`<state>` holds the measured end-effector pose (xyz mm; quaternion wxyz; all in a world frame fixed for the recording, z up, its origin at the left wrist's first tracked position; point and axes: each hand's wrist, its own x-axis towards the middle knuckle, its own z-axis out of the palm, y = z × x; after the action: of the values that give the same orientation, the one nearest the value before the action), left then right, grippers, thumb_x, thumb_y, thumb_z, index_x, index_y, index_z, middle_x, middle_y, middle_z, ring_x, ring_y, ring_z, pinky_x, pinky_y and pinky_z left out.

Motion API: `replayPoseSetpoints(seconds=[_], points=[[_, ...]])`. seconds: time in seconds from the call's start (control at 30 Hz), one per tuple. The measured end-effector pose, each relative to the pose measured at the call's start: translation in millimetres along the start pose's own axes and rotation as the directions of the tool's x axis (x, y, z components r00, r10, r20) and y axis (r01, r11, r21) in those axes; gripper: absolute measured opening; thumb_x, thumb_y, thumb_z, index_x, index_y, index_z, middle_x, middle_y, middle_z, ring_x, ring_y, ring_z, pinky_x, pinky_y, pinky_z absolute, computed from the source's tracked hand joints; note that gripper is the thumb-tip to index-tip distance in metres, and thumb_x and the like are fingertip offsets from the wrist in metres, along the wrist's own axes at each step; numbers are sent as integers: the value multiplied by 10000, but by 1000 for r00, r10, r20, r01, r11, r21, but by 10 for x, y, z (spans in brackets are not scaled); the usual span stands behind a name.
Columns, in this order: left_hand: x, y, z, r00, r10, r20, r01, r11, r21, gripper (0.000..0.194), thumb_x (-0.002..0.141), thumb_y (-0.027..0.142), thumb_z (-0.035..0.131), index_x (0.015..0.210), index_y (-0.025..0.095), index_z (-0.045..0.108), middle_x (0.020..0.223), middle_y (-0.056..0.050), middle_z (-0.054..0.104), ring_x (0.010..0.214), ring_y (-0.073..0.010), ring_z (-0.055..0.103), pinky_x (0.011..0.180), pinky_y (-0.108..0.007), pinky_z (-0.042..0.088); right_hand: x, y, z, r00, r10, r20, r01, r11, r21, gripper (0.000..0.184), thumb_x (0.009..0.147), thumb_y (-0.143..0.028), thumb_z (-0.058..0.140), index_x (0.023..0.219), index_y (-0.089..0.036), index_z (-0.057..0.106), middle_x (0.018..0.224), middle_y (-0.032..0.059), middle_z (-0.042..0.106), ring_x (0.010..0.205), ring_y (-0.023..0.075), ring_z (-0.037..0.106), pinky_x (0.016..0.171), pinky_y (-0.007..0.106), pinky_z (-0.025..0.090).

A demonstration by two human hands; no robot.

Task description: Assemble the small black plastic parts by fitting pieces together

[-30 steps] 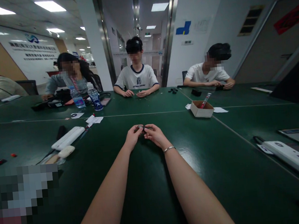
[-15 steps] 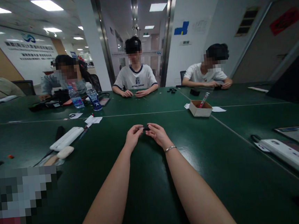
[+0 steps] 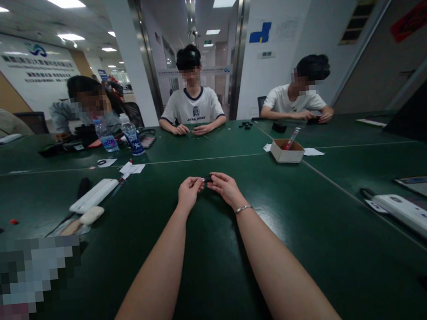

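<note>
Over the green table (image 3: pixel 215 259), both hands meet at one small black piece with a silvery end (image 3: pixel 208 179); it looks like a USB stick, though it is too small to be sure. My left hand (image 3: pixel 188 194) pinches the silvery end between thumb and fingertips. The black end is gripped by the fingertips of my right hand (image 3: pixel 227 190), which wears a bracelet (image 3: pixel 243 208) at the wrist. The piece lies roughly level, and fingers cover part of both its ends.
At left lie a white power strip (image 3: pixel 94 195), a pale rounded object (image 3: pixel 92 215) and paper scraps (image 3: pixel 132 169). Two bottles (image 3: pixel 132 137) stand beyond. A small cardboard box (image 3: pixel 288 155) sits at right, ahead of another white device (image 3: pixel 416 219). Several people sit across the table.
The view has shifted slightly. Both hands keep hold of the small piece, and more of its black body shows between the fingers now.
</note>
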<state>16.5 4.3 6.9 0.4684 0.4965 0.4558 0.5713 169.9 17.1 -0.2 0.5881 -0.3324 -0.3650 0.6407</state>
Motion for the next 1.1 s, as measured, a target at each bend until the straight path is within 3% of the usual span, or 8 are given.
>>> replayPoseSetpoints(seconds=[0.27,0.53,1.1], points=[[-49,76,5,1000,-7,-30,9,999,52,292,746,416,723,795,134,665,679,-40,671,593,-119,585,604,-264,461,-20,-13,13,1000,-3,5,3,1000,-13,267,687,-216,829,920,-175,706,829,38,733,688,143,712,747,281,616],[4,-32,14,996,9,-84,-1,996,89,362,747,505,694,743,146,644,636,-33,659,558,-114,564,575,-254,444,-20,-7,3,1000,3,19,-3,1000,2,274,688,-196,825,931,-174,702,851,44,736,723,157,722,757,289,619],[-26,-4,-23,998,4,-63,6,987,162,451,773,607,622,722,158,637,643,-29,650,566,-118,561,573,-251,422,-44,-26,13,998,5,60,-4,1000,-22,302,694,-231,826,964,-192,697,881,36,743,743,153,724,775,292,620]])
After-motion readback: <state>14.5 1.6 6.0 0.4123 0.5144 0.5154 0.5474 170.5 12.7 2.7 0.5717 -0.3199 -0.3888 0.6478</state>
